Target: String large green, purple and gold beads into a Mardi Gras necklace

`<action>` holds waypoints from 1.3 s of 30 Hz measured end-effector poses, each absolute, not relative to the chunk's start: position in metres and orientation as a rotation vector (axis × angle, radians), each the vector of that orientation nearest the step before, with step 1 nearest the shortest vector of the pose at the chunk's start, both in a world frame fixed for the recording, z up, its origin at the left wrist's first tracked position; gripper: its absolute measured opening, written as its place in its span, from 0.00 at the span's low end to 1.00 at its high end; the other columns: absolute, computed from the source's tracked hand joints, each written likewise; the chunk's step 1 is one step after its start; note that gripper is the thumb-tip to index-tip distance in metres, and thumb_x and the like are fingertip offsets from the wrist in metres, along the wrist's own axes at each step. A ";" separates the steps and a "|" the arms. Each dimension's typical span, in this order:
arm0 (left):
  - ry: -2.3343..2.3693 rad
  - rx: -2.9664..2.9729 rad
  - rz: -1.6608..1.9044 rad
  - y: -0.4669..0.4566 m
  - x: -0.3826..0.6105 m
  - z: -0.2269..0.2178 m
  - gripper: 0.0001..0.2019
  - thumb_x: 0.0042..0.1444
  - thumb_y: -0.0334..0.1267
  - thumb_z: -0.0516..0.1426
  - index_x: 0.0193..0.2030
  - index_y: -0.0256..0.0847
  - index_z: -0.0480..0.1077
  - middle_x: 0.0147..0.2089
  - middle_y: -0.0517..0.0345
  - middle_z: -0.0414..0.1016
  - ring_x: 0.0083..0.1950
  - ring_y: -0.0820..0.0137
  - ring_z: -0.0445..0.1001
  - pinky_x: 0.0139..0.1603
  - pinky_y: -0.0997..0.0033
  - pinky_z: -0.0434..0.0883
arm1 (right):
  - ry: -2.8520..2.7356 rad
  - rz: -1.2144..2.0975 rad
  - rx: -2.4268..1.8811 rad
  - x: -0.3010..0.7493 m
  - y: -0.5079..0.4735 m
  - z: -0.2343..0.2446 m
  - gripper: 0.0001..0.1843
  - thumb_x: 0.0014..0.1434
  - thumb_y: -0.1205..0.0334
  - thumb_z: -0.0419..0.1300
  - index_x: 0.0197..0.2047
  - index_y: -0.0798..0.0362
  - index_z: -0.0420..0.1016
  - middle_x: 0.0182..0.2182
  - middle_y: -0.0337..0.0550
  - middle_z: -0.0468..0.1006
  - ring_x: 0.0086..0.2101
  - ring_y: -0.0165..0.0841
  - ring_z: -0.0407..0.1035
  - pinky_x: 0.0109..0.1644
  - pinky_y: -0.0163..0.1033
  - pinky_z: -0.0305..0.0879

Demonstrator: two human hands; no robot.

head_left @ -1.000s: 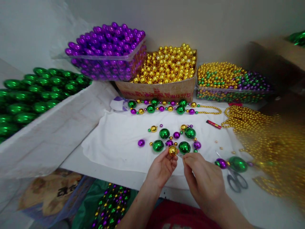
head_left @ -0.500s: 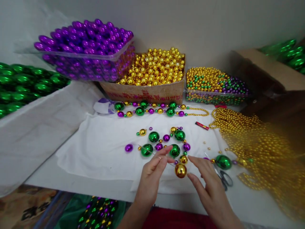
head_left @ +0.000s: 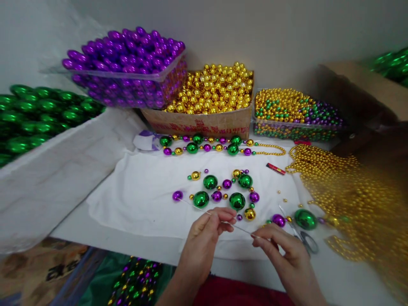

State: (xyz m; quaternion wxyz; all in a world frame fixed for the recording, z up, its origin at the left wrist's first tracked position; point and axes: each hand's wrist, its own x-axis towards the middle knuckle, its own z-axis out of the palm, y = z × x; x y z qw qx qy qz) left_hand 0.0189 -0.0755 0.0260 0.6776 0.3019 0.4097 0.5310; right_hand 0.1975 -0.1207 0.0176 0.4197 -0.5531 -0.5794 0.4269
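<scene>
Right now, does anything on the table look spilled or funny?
A few tiny gold beads lie loose near the big heap of gold bead strands. They look odd because they sit apart from the heap, maybe spilled, though someone may have put them there. I see nothing broken.

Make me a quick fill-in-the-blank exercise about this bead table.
The left hand and right hand hold a thin strand over a ____ cloth.
The red-printed box holds ____ beads.
The clear tub just left of that box holds ____ beads.
The scissors lie nearer the ____ hand.
Missing words: white; gold; purple; right.
</scene>
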 end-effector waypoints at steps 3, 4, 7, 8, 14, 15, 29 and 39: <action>0.836 0.498 1.149 -0.075 0.028 0.028 0.13 0.59 0.45 0.58 0.34 0.37 0.77 0.39 0.50 0.76 0.37 0.68 0.72 0.37 0.70 0.69 | -1.173 1.284 -1.415 0.190 -0.121 0.015 0.13 0.58 0.51 0.60 0.30 0.51 0.78 0.25 0.39 0.73 0.25 0.29 0.65 0.27 0.32 0.60; 0.819 0.467 1.135 -0.075 0.029 0.028 0.14 0.59 0.45 0.57 0.34 0.36 0.77 0.39 0.50 0.76 0.35 0.69 0.72 0.37 0.70 0.69 | -1.102 1.278 -1.437 0.187 -0.120 0.013 0.13 0.57 0.50 0.62 0.30 0.51 0.78 0.25 0.39 0.74 0.25 0.29 0.65 0.27 0.31 0.60; 0.791 0.469 1.090 -0.075 0.031 0.023 0.15 0.61 0.45 0.55 0.36 0.36 0.76 0.38 0.50 0.75 0.34 0.71 0.71 0.36 0.70 0.68 | -1.000 1.110 -1.501 0.185 -0.116 0.007 0.12 0.53 0.50 0.65 0.30 0.50 0.80 0.28 0.40 0.77 0.30 0.31 0.69 0.32 0.31 0.65; 0.787 0.501 1.053 -0.075 0.031 0.019 0.15 0.62 0.46 0.54 0.37 0.37 0.76 0.39 0.50 0.75 0.35 0.70 0.71 0.36 0.70 0.68 | -0.981 1.038 -1.506 0.186 -0.114 0.006 0.11 0.52 0.51 0.65 0.30 0.50 0.81 0.28 0.41 0.78 0.31 0.32 0.70 0.33 0.31 0.66; 1.193 1.444 0.769 -0.067 0.039 -0.031 0.11 0.58 0.34 0.56 0.47 0.39 0.74 0.47 0.49 0.73 0.44 0.64 0.71 0.47 0.63 0.68 | -0.895 0.554 -1.469 0.203 -0.108 0.024 0.05 0.51 0.60 0.67 0.29 0.52 0.78 0.29 0.41 0.76 0.31 0.29 0.69 0.32 0.30 0.67; 1.264 1.649 0.719 -0.066 0.042 -0.040 0.12 0.59 0.32 0.55 0.48 0.40 0.74 0.48 0.49 0.72 0.47 0.63 0.70 0.50 0.62 0.67 | -0.936 0.493 -1.453 0.206 -0.109 0.028 0.05 0.51 0.61 0.66 0.28 0.52 0.77 0.31 0.42 0.76 0.33 0.30 0.70 0.34 0.30 0.68; 1.318 1.760 0.684 -0.064 0.041 -0.071 0.12 0.52 0.22 0.54 0.39 0.38 0.73 0.41 0.54 0.72 0.43 0.67 0.70 0.46 0.68 0.67 | -1.223 0.568 -1.352 0.215 -0.117 0.030 0.04 0.58 0.66 0.61 0.38 0.51 0.76 0.37 0.45 0.81 0.38 0.30 0.76 0.40 0.28 0.72; 1.030 0.619 0.883 -0.060 0.019 -0.041 0.11 0.48 0.31 0.64 0.39 0.34 0.73 0.35 0.55 0.74 0.31 0.74 0.69 0.33 0.73 0.69 | -1.159 0.493 -1.440 0.214 -0.109 0.035 0.02 0.57 0.64 0.61 0.33 0.53 0.74 0.34 0.46 0.80 0.34 0.34 0.75 0.35 0.33 0.72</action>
